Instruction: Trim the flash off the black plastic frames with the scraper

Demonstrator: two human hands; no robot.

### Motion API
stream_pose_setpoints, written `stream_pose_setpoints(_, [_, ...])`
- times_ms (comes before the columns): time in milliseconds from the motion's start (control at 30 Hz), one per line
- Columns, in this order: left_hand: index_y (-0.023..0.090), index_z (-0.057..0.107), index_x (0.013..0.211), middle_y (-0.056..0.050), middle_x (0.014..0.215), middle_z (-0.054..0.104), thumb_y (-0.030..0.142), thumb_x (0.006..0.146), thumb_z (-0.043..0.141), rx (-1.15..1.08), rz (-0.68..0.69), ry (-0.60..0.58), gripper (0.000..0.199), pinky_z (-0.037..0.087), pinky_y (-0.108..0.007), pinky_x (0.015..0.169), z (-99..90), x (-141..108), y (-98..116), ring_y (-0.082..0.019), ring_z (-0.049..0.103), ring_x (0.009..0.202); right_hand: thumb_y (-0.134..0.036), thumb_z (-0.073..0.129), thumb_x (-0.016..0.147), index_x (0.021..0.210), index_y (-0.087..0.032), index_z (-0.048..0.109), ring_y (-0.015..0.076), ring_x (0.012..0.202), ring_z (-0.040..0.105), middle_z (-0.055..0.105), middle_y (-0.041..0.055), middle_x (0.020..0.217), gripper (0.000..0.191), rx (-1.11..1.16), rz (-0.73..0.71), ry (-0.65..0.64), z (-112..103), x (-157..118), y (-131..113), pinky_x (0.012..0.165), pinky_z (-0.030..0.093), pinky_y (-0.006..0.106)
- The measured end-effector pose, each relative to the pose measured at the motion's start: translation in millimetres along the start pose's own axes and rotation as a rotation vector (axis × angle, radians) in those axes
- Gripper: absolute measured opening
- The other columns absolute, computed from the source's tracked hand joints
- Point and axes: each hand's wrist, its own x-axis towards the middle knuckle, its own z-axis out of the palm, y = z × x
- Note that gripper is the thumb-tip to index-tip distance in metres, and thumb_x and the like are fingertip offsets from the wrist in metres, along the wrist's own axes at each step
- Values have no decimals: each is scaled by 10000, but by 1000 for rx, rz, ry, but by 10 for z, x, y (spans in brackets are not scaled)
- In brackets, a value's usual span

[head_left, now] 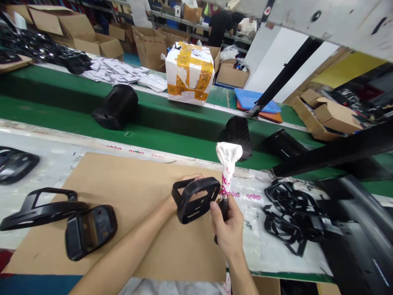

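Observation:
My left hand [183, 190] is closed round a black plastic frame [194, 200] from behind, so most of its fingers are hidden. The frame is raised over a brown cardboard sheet [147, 176] and has a slotted face. My right hand [229, 227] grips the black handle of a hammer-like tool [227, 174], whose head and neck are wrapped in white material with pink print. The tool stands upright, just right of the frame. On the sheet's left side lie a black housing [90, 231] and a larger black frame [43, 209].
Several thin black frames [291, 213] are heaped on the right. Behind the bench runs a green conveyor [172, 127] carrying black cylindrical housings [116, 107]. A taped white box [190, 73] and white papers [113, 70] stand beyond. A black post [285, 73] slants at right.

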Motion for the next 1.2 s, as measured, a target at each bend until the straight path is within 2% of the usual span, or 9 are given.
stream_pose_setpoints(233, [188, 622, 842, 2, 770, 654, 434, 1030, 522, 304, 245, -13, 325, 464, -242, 671, 18, -61, 10, -128, 599, 685, -376, 747, 904, 942, -202, 678, 157, 689, 589, 674, -12, 784, 191, 3, 26, 30, -7, 118, 92, 633, 481, 242])
stream_pose_setpoints(433, [203, 638, 1125, -28, 961, 758, 351, 971, 623, 333, 278, -67, 215, 524, -247, 757, 72, -86, 22, -157, 705, 800, -382, 757, 867, 907, -197, 683, 176, 696, 632, 711, 4, 789, 203, 30, 44, 102, -3, 136, 81, 640, 505, 253])
stream_pose_setpoints(567, [196, 680, 1017, -21, 899, 775, 334, 992, 560, 291, 172, -88, 184, 518, -232, 693, 63, -70, 18, -149, 707, 742, -355, 755, 848, 988, -199, 683, 191, 744, 652, 729, 17, 853, 221, 12, 85, 99, -23, 100, 151, 678, 518, 267])
stream_pose_setpoints(700, [187, 720, 907, -11, 779, 757, 269, 919, 588, 382, -18, -119, 156, 467, -234, 625, -11, 2, -63, -153, 668, 666, -313, 762, 802, 1276, -183, 626, 211, 802, 674, 743, 54, 974, 510, -103, 127, 124, -108, -33, 311, 710, 529, 283])
stream_pose_setpoints(800, [184, 738, 770, 6, 655, 699, 157, 758, 643, 580, -125, -143, 100, 389, -240, 577, -65, 26, -76, -150, 606, 607, -313, 747, 803, 1248, -170, 642, 188, 694, 621, 692, 8, 811, 479, -171, 119, 107, -185, -135, 395, 627, 486, 261])
stream_pose_setpoints(900, [171, 727, 708, 18, 588, 624, 227, 796, 655, 628, -162, -218, 127, 324, -250, 551, -109, 3, -1, -135, 529, 565, -334, 727, 834, 906, -201, 659, 153, 611, 537, 575, -40, 665, 166, -164, 79, 87, -229, -176, 388, 560, 432, 236])
stream_pose_setpoints(1033, [140, 750, 845, -7, 711, 655, 489, 948, 597, 314, -127, -387, 395, 385, -249, 607, -190, -17, 112, -143, 534, 649, -509, 789, 830, 800, -219, 574, 117, 505, 467, 522, -58, 593, 362, 57, 206, 137, -224, -143, 283, 455, 395, 212])
stream_pose_setpoints(1133, [133, 752, 1068, -68, 896, 715, 448, 1027, 449, 59, -40, -329, 439, 486, -286, 747, -224, 11, 87, -179, 607, 785, -639, 825, 790, 795, -246, 496, 48, 340, 228, 377, -133, 479, 513, 369, 464, 111, -201, -95, 188, 305, 206, 165])
stream_pose_setpoints(1200, [161, 689, 1290, -105, 1078, 727, 364, 1013, 469, 54, 61, -233, 408, 531, -323, 841, -198, 32, 23, -204, 653, 902, -649, 870, 744, 784, -252, 458, 21, 320, 149, 381, -147, 479, 573, 547, 549, 87, -178, -72, 128, 271, 158, 142])
